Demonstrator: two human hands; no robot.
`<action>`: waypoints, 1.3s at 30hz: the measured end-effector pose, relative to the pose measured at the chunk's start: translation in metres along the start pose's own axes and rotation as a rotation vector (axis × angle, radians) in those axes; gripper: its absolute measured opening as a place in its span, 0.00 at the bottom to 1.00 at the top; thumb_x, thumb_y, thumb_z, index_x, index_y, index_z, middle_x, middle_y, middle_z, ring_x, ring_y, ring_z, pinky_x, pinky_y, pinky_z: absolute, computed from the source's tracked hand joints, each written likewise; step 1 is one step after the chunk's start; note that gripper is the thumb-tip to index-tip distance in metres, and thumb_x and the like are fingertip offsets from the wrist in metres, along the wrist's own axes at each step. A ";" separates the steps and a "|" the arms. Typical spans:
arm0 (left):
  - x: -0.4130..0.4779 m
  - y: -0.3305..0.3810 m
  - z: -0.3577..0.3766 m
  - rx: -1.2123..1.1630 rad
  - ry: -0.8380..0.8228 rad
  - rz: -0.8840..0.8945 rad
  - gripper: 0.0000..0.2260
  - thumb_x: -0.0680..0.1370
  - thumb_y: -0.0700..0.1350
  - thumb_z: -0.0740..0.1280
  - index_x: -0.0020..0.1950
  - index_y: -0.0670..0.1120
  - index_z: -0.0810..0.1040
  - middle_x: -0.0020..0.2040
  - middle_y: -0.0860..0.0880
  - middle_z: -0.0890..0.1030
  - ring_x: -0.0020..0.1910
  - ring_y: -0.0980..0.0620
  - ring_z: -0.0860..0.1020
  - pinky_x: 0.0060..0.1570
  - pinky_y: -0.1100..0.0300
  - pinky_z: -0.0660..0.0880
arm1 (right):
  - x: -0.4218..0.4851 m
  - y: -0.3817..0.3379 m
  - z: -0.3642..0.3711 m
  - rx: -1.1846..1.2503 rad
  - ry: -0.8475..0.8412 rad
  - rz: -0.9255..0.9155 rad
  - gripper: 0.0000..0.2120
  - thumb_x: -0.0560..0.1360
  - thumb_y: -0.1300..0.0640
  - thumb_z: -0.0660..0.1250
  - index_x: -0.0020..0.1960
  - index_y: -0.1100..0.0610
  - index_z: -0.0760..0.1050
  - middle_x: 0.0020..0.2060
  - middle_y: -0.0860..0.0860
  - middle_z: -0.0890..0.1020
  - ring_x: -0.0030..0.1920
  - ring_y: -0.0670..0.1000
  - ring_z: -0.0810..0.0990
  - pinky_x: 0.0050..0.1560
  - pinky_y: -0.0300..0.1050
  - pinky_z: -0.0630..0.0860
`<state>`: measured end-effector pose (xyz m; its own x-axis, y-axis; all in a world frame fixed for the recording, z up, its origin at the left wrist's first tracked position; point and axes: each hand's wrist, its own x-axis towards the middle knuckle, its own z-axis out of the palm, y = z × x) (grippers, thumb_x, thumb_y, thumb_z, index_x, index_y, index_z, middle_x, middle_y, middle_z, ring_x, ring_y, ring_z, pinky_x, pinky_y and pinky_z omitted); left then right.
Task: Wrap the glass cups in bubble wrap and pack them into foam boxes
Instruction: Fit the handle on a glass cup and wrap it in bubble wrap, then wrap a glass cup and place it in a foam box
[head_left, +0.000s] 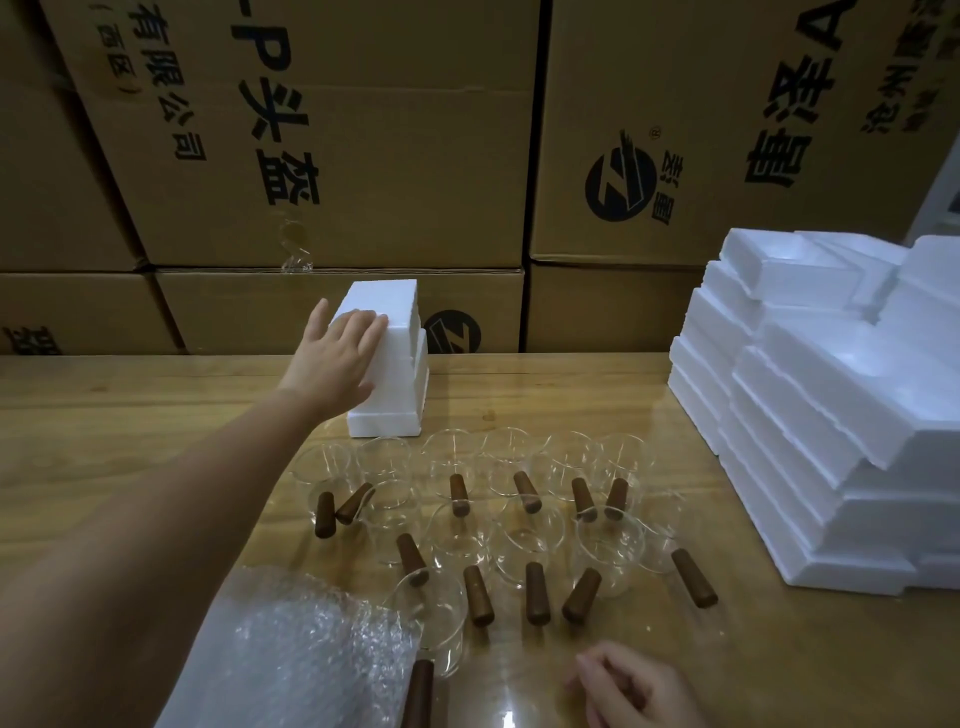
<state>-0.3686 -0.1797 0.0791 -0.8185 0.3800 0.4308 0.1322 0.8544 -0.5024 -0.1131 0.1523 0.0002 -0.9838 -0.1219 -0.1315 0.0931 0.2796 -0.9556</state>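
Observation:
Several clear glass cups (519, 499) with brown wooden handles stand in rows on the wooden table (130, 426). Behind them stands a closed white foam box (395, 374), upright on its end. My left hand (332, 358) reaches forward and lies against the box's left face, fingers straight and the thumb apart at the left edge. A sheet of bubble wrap (291, 649) lies at the front left, with one cup (431, 623) at its right edge. My right hand (634, 686) rests near the front edge, fingers loosely curled, holding nothing.
A tall stack of white foam box halves (810, 415) fills the table's right side. Large printed cardboard cartons (363, 156) form a wall right behind the table.

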 end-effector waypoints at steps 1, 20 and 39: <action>0.001 0.000 0.000 -0.002 -0.004 0.000 0.39 0.67 0.53 0.75 0.73 0.40 0.64 0.67 0.41 0.71 0.67 0.42 0.70 0.71 0.39 0.51 | 0.000 0.001 0.000 0.001 -0.004 -0.006 0.14 0.75 0.61 0.68 0.31 0.54 0.79 0.22 0.51 0.75 0.26 0.43 0.70 0.33 0.35 0.65; -0.002 0.003 0.002 -0.076 -0.034 -0.043 0.36 0.72 0.50 0.73 0.74 0.40 0.61 0.72 0.41 0.66 0.72 0.41 0.63 0.73 0.41 0.46 | 0.004 0.013 -0.003 0.018 -0.048 -0.079 0.13 0.76 0.62 0.66 0.34 0.56 0.80 0.20 0.52 0.74 0.22 0.43 0.69 0.29 0.31 0.65; -0.005 0.009 -0.052 -0.539 0.013 -0.187 0.18 0.77 0.52 0.65 0.63 0.45 0.75 0.71 0.44 0.66 0.67 0.45 0.68 0.65 0.44 0.63 | 0.005 0.020 -0.004 0.010 -0.048 -0.108 0.13 0.79 0.56 0.62 0.39 0.49 0.79 0.22 0.53 0.77 0.22 0.48 0.73 0.25 0.36 0.67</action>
<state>-0.3346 -0.1552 0.1112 -0.8487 0.2066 0.4869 0.2553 0.9662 0.0350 -0.1172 0.1613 -0.0188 -0.9797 -0.1965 -0.0398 -0.0114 0.2527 -0.9675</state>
